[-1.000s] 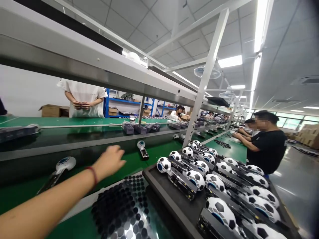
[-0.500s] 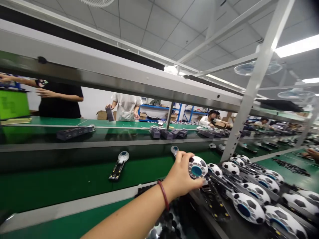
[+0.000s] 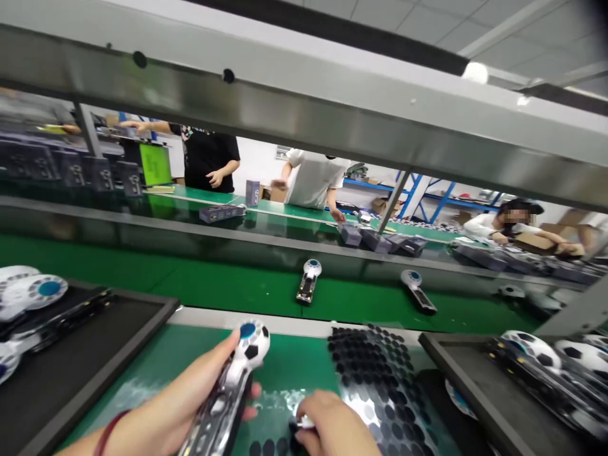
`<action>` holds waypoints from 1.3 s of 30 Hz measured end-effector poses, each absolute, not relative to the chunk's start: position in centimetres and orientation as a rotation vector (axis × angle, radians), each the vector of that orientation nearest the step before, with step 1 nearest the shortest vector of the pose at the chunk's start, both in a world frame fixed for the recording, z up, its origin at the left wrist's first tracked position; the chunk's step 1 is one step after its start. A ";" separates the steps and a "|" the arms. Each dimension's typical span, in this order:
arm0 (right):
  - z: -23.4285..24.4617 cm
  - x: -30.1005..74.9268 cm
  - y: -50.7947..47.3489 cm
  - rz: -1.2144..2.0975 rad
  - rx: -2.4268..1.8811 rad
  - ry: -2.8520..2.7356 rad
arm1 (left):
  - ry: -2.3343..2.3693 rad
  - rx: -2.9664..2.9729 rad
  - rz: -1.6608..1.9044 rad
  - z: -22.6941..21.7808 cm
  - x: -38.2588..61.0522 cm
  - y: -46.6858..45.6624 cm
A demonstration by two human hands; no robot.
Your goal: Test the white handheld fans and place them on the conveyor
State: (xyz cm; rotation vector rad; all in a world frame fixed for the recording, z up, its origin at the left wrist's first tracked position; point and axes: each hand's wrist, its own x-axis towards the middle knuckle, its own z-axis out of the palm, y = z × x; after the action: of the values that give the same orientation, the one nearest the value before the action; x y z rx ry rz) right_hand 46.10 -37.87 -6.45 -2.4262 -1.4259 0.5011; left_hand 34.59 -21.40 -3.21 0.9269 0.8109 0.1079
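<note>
My left hand [image 3: 190,392], with a red band at the wrist, is wrapped round the dark handle of a device with a football-patterned head [image 3: 251,345]. Its handle shows bare inner parts, and the head has a blue round spot. Low in the middle, my right hand [image 3: 332,421] is closed, thumb and fingers pinched on a small white piece [image 3: 305,421] that I cannot identify. Just right of that hand lies a clear sheet of black round stickers [image 3: 370,361]. More black discs [image 3: 268,448] show below, between the hands.
A black tray [image 3: 137,335] of similar devices stands left, another tray [image 3: 456,342] right. Two devices [image 3: 310,282] lie on the green belt [image 3: 266,278] ahead. Beyond are grey boxes [image 3: 221,213] and people at work. A metal beam [image 3: 304,95] crosses overhead.
The view has swung left. My left hand has come back from the right tray's football-headed devices and now holds one in front of me. My right hand has come into view.
</note>
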 end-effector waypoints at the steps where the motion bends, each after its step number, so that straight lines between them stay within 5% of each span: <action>1: -6.8 46.3 -37.0 0.505 -2.416 -1.447 | 0.847 0.899 0.063 -3.8 34.0 -21.8; 13: -9.4 47.1 -36.1 0.506 -2.189 -1.377 | 0.643 0.767 0.061 -11.0 35.4 -24.5; 24: -5.8 45.2 -39.2 0.475 -2.071 -0.930 | 0.729 0.807 0.126 -9.5 35.0 -25.7; 39: -9.4 42.1 -38.0 0.277 -1.862 -1.341 | 0.553 0.979 0.181 -8.7 33.9 -25.7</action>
State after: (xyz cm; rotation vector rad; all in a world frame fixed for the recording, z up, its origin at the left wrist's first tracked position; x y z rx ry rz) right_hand 42.12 -38.04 -9.37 -1.8623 -1.3409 0.2774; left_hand 33.89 -25.72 -8.66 0.9792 0.5530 0.1808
